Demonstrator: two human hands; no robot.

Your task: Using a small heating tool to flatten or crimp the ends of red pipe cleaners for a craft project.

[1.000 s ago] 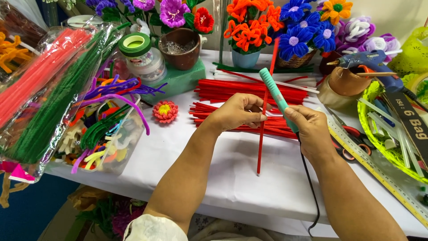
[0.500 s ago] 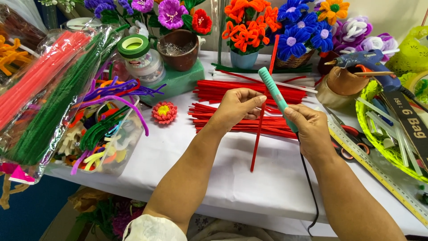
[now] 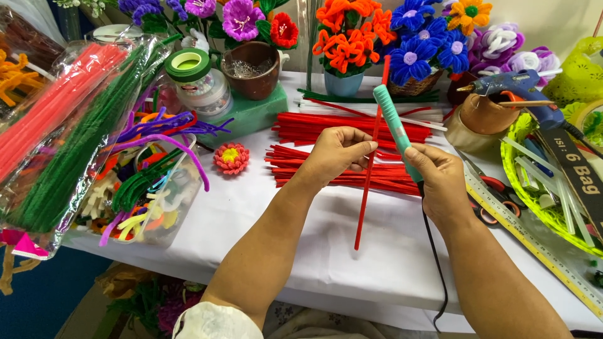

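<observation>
A white cloth covers the craft table [image 3: 207,220], crowded on every side with supplies. Nearest the camera, the left hand [image 3: 336,154] pinches a long red fuzzy pipe cleaner [image 3: 366,182] between thumb and fingertips, holding it almost upright over the cloth. The right hand [image 3: 440,179] has its fingers wrapped tight around a slim teal corded heating tool [image 3: 394,129], whose barrel lies just beside the stem. To do this well, it seems wise to keep the stem taut and the fingertips clear of the tool's tip.

Behind the hands lie flat bundles of red pipe cleaners [image 3: 339,129]. At left, clear plastic sleeves of pink and green stems [image 3: 63,138] lean over a clear tub of mixed offcuts [image 3: 151,188]. At right, a dark strip label with pale lettering [image 3: 578,182] crosses a lime-green basket [image 3: 521,182]. Farthest back stand pots of handmade flowers [image 3: 352,37].
</observation>
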